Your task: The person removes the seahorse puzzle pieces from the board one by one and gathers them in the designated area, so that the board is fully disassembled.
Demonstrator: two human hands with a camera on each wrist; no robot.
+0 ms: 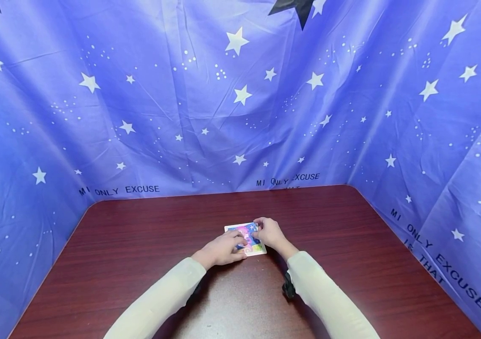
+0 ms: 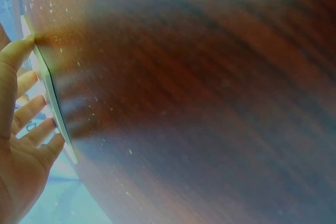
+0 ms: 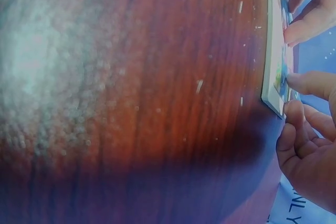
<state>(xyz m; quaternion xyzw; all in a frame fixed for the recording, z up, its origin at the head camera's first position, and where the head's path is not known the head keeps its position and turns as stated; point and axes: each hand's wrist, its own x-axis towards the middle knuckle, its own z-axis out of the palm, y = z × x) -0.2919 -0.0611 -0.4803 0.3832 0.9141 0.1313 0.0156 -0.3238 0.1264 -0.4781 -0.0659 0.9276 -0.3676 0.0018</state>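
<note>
A small flat picture board (image 1: 246, 230) with a white border lies on the table, showing a pink figure on blue with yellow-green at a lower corner. My left hand (image 1: 223, 247) comes over it from the left, fingers spread on the picture and thumb at the near edge. In the left wrist view the board (image 2: 54, 97) appears edge-on beside the fingertips. My right hand (image 1: 272, 234) grips the right side: in the right wrist view its thumb presses the face of the board (image 3: 271, 72) while curled fingers meet the side edge. Both hands cover parts of the picture.
The dark red wood-grain table (image 1: 147, 235) has rounded far corners. Blue-purple cloth (image 1: 206, 103) with white stars and black lettering hangs behind it and along both sides. Something black (image 1: 289, 286) sits under the right sleeve's cuff.
</note>
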